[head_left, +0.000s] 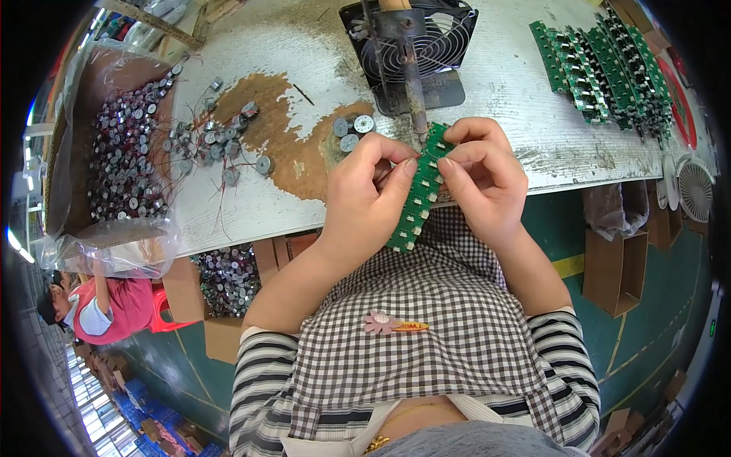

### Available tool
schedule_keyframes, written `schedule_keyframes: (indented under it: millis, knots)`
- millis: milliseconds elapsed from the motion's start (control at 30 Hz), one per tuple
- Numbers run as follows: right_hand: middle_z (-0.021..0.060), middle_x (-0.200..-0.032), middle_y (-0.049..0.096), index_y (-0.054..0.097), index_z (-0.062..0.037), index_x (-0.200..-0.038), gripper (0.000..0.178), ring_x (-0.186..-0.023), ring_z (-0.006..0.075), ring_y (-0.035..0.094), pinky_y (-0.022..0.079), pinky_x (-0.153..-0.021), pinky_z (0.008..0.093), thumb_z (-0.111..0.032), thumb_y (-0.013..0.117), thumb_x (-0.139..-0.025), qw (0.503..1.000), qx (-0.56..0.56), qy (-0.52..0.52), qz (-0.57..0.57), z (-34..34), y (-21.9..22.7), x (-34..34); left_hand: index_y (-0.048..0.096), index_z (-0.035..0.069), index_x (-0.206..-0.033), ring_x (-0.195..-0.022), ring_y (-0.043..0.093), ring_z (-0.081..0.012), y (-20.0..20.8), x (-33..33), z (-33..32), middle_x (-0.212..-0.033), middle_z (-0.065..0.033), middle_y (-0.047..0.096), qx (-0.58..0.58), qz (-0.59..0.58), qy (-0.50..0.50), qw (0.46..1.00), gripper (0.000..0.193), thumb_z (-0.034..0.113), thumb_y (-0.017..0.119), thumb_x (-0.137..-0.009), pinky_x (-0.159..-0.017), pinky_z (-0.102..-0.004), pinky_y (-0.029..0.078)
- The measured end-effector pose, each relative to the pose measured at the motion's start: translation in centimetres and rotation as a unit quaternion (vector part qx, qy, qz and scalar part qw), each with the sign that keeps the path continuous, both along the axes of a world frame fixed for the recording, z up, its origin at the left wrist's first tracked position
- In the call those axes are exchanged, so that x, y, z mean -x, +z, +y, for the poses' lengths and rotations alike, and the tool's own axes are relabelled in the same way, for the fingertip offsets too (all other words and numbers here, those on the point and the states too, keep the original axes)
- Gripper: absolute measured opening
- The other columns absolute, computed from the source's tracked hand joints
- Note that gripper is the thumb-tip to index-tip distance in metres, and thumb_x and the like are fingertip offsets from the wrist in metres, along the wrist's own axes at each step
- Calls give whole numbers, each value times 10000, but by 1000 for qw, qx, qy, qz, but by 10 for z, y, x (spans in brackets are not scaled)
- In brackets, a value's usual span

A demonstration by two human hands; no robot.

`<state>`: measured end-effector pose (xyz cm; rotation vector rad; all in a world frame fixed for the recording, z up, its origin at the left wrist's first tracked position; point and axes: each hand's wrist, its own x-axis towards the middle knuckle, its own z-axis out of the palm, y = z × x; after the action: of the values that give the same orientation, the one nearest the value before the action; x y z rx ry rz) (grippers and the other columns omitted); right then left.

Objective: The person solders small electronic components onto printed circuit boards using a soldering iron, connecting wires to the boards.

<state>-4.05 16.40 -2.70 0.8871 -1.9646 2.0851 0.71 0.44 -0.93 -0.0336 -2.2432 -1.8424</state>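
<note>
A long green circuit board strip (419, 199) with a row of small white connectors slants between my two hands, above my lap at the table's edge. My left hand (362, 194) is closed, thumb and forefinger pinched at the strip's left edge; any fine wire there is too small to make out. On the other side, my right hand (487, 179) grips the strip's upper right edge between thumb and fingers. Just beyond the strip's far end is the tip of an upright soldering iron (415, 91). Several round silver motors (349, 142) stand left of the iron.
A black fan (449, 46) stands behind the iron. More wired motors (221, 141) lie loose at left, beside a plastic-lined box (76, 152) full of them. Stacked circuit boards (609, 72) sit at far right. Below the table are open cartons (617, 266); another person (114, 308) is at lower left.
</note>
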Motion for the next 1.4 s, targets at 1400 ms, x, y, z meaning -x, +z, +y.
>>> schedule_keyframes:
  millis: [1400]
  knots:
    - [153, -1042, 519, 563, 47, -836, 63, -755, 93, 570, 501, -585, 200, 68, 599, -788, 999, 18, 16, -29, -1, 0, -5, 541, -1, -836, -570, 473, -18, 4, -5, 2, -763, -33, 613, -19, -18, 9, 1000, 69, 4, 609, -825, -493, -191, 380]
